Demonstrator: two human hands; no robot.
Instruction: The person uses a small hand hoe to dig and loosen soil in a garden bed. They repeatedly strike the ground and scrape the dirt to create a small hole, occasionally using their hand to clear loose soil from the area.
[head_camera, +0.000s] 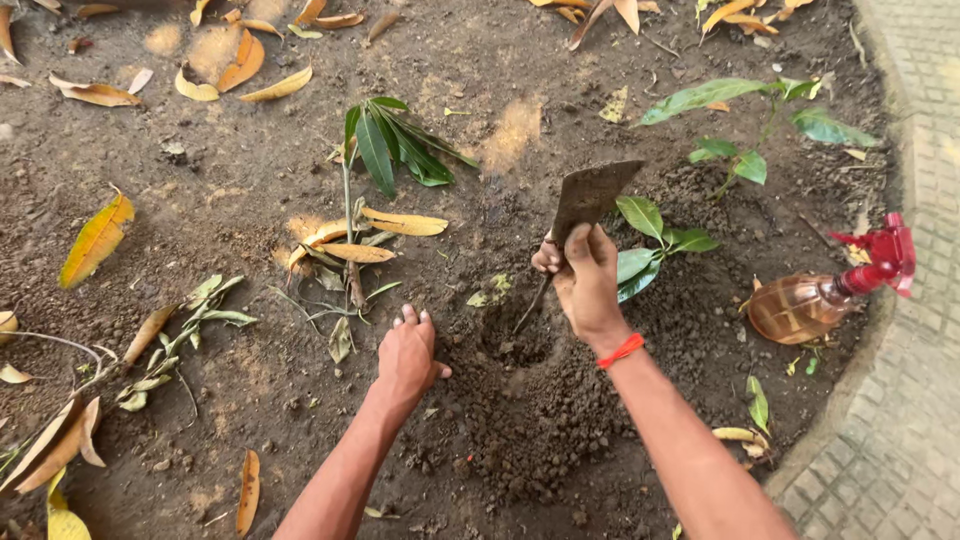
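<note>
My right hand (587, 280) grips the handle of a small hoe, its flat metal blade (590, 192) raised above the fist. A thin stick-like handle end (530, 305) points down toward a shallow hole (515, 345) in loose dark soil. My left hand (407, 355) rests palm down on the soil just left of the hole, fingers together, holding nothing. A red thread band (621, 351) circles my right wrist. A small green-leaved seedling (655, 245) stands right behind my right hand.
A brown spray bottle with a red trigger head (825, 295) lies on the soil at right. Another seedling (745, 160) and a leafy sapling (385, 150) grow further back. Yellow dry leaves (95, 240) are scattered around. Paving bricks (915, 400) border the bed at right.
</note>
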